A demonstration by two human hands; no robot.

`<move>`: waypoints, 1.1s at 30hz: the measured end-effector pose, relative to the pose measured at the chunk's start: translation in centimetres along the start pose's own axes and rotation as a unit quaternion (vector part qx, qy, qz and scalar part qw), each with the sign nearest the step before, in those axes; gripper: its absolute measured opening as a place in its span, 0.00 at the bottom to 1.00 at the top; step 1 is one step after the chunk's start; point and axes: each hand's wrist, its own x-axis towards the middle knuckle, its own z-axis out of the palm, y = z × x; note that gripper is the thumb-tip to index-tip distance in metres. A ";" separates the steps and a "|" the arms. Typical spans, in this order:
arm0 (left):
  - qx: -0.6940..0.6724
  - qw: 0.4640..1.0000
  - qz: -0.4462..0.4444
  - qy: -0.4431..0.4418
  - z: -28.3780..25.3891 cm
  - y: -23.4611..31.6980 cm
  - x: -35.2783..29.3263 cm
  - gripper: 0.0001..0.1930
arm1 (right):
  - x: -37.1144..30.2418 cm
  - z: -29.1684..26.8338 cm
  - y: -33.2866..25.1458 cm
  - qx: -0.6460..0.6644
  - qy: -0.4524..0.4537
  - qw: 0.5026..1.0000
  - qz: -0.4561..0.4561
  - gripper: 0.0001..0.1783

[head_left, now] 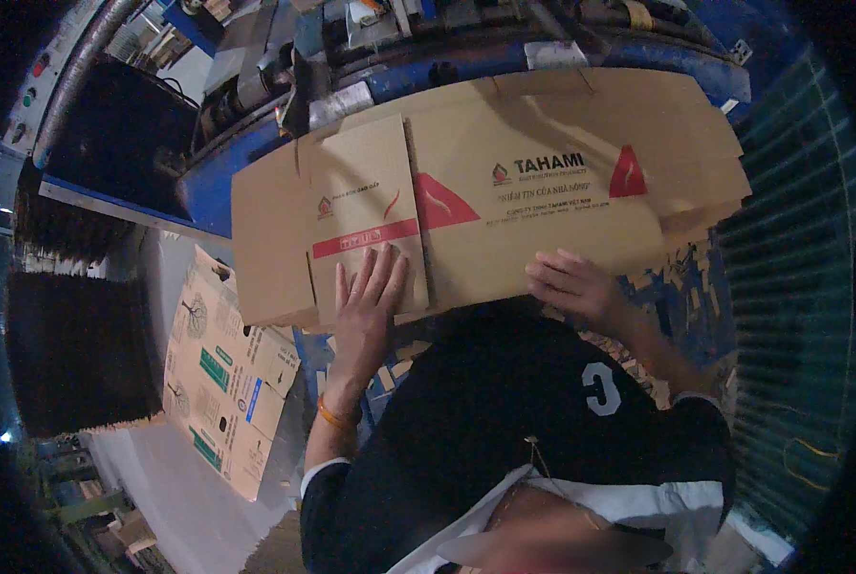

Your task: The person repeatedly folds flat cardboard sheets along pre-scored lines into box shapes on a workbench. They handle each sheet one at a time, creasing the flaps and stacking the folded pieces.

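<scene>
A stack of brown flattened cardboard boxes point(552, 230) with red and black print lies across in front of me. On its left part, a printed panel point(363, 158) with a red band has a raised right edge. My left hand point(366, 306), an orange band at its wrist, rests flat on this panel with fingers spread. Farther right, my right hand point(586, 292) lies over the near edge of the top cardboard. Its fingers are stretched out on the surface, and the thumb is hidden.
Behind the stack runs a blue machine frame point(361, 105) with rollers. Another printed cardboard sheet point(227, 373) lies on a grey surface at the left, near dark brushes point(79, 354). Cardboard scraps point(701, 287) litter the floor. A green corrugated wall point(801, 268) stands at the right.
</scene>
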 end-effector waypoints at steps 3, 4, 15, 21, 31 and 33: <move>-0.003 1.000 0.012 -0.019 0.1 -0.4 0.2 0.30 | -0.6 0.4 0.6 -0.022 0.023 0.999 -0.033 0.18; -0.008 1.000 0.020 -0.015 0.0 -0.7 0.3 0.30 | -0.7 0.6 1.0 -0.031 0.032 0.998 -0.042 0.18; -0.141 0.956 0.051 0.252 0.6 -8.8 13.0 0.29 | 8.9 1.1 12.4 0.002 0.062 0.998 0.010 0.16; -0.036 0.953 0.081 0.290 2.1 -11.7 20.0 0.29 | 14.7 4.8 19.8 -0.084 0.022 0.993 0.076 0.16; 0.037 0.934 -0.030 0.354 1.0 -11.0 15.2 0.43 | 15.0 2.6 19.2 -0.028 0.104 0.986 0.127 0.20; 0.061 0.881 -0.165 0.440 1.5 -11.4 8.3 0.43 | 8.6 -0.1 18.6 0.055 0.130 0.955 0.260 0.20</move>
